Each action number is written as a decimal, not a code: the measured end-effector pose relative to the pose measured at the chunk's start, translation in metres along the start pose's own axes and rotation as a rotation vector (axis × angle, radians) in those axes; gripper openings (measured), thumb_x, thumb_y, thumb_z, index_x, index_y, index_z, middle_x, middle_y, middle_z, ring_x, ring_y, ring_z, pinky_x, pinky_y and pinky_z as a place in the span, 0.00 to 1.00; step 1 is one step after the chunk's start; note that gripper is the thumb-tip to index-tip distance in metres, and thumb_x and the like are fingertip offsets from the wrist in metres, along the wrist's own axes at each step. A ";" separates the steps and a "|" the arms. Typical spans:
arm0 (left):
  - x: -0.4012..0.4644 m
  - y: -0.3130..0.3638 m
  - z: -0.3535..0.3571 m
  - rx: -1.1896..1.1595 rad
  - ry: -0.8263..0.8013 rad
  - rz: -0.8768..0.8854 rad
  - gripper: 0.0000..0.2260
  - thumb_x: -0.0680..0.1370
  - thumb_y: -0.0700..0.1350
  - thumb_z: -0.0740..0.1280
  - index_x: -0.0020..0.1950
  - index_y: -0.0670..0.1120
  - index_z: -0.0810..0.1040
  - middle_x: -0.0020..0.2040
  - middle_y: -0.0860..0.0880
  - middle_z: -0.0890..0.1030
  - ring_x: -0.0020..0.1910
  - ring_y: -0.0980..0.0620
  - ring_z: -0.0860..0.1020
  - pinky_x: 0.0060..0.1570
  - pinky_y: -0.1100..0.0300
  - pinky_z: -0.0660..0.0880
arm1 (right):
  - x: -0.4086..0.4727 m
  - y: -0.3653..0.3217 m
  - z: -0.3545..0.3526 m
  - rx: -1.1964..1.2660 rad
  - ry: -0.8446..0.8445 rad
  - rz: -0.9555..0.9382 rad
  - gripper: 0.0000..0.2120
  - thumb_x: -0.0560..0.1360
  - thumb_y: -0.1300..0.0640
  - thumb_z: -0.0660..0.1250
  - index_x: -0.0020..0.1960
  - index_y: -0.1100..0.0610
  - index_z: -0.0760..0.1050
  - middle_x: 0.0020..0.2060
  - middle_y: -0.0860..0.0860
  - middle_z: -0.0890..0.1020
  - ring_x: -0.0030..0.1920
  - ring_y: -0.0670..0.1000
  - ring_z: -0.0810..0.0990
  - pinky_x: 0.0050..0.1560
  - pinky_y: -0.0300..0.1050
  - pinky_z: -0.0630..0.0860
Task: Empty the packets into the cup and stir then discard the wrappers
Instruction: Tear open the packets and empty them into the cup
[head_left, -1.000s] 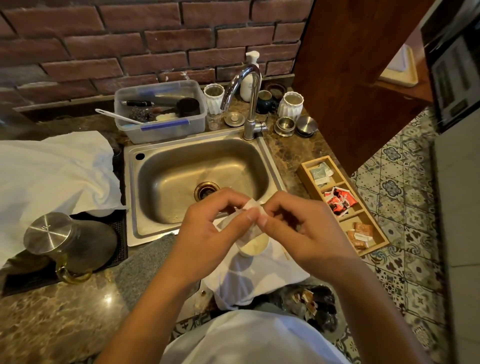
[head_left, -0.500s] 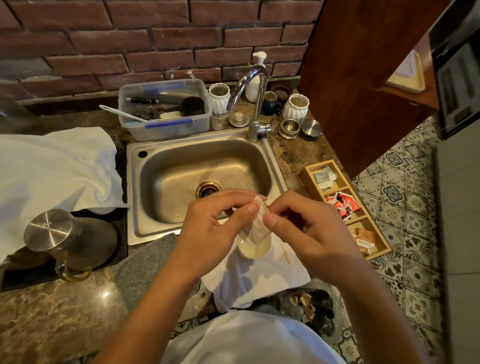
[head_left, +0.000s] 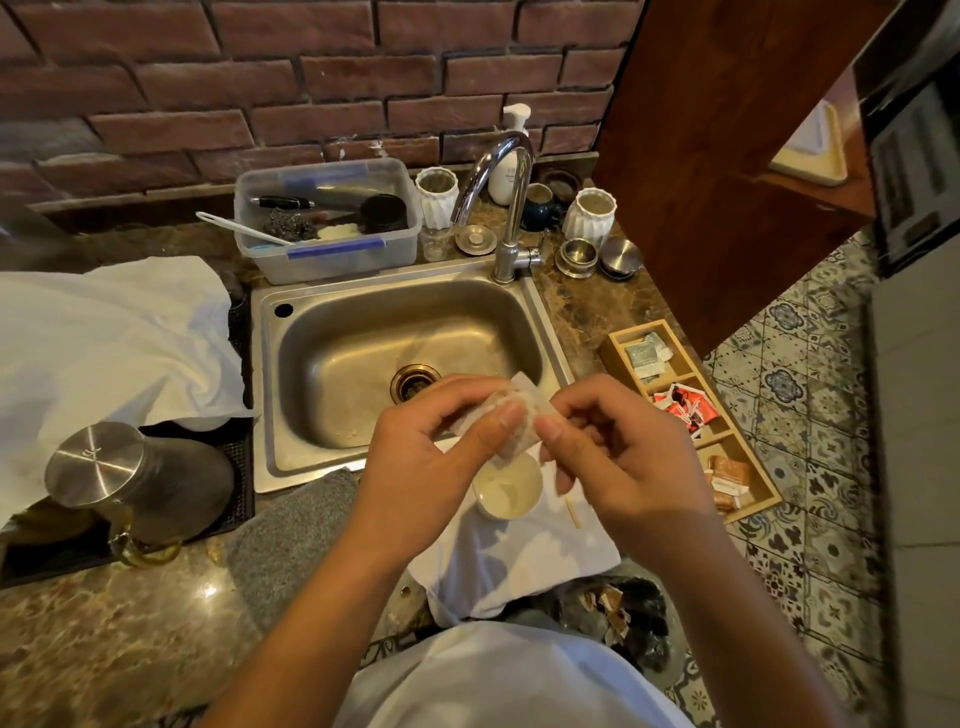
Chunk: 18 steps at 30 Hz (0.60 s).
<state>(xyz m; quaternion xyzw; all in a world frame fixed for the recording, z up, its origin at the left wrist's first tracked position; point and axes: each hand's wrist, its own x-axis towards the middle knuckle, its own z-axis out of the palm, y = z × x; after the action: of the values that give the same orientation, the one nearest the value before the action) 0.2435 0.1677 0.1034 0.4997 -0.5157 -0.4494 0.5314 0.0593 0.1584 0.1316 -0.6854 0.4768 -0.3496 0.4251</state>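
Note:
My left hand (head_left: 441, 447) and my right hand (head_left: 623, 457) both pinch a small white packet (head_left: 522, 415), held tilted right above a white cup (head_left: 511, 491). The cup holds a pale liquid and stands on a white cloth (head_left: 519, 566) at the counter's front edge. A thin wooden stir stick (head_left: 572, 512) lies on the cloth just right of the cup, partly hidden by my right hand. A wooden organiser tray (head_left: 763, 499) with more packets sits to the right.
A steel sink (head_left: 405, 343) with a tap (head_left: 506, 208) lies behind my hands. A steel kettle (head_left: 130, 478) stands on a dark mat at the left. A dark bin with wrappers (head_left: 618, 613) sits below the counter edge. A plastic tub (head_left: 327, 223) and jars line the back.
Both hands have turned the packet from flat to tilted, with its lower end now just over the cup. The view has shifted slightly.

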 end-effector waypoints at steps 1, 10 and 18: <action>0.000 0.000 0.000 -0.019 0.007 -0.016 0.04 0.77 0.47 0.72 0.50 0.51 0.86 0.45 0.54 0.86 0.46 0.58 0.83 0.48 0.63 0.77 | -0.001 0.000 0.000 0.040 -0.037 0.032 0.03 0.79 0.58 0.70 0.49 0.58 0.80 0.35 0.50 0.84 0.33 0.50 0.82 0.34 0.35 0.75; -0.008 -0.002 -0.006 0.001 -0.178 -0.082 0.05 0.78 0.45 0.70 0.49 0.49 0.86 0.39 0.56 0.84 0.37 0.60 0.79 0.40 0.65 0.73 | 0.015 -0.010 -0.013 -0.040 -0.148 -0.006 0.02 0.80 0.57 0.71 0.51 0.52 0.81 0.38 0.47 0.82 0.38 0.49 0.81 0.37 0.44 0.79; -0.008 0.002 -0.012 -0.013 -0.151 -0.075 0.05 0.78 0.47 0.71 0.48 0.47 0.86 0.37 0.56 0.84 0.36 0.60 0.79 0.39 0.66 0.74 | 0.017 -0.007 -0.012 -0.015 -0.182 0.007 0.01 0.80 0.58 0.70 0.49 0.54 0.80 0.36 0.49 0.82 0.35 0.48 0.80 0.36 0.42 0.77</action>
<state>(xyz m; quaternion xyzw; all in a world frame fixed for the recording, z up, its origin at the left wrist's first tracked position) 0.2549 0.1769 0.1052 0.4800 -0.5324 -0.5085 0.4770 0.0563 0.1410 0.1435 -0.7159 0.4410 -0.2808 0.4627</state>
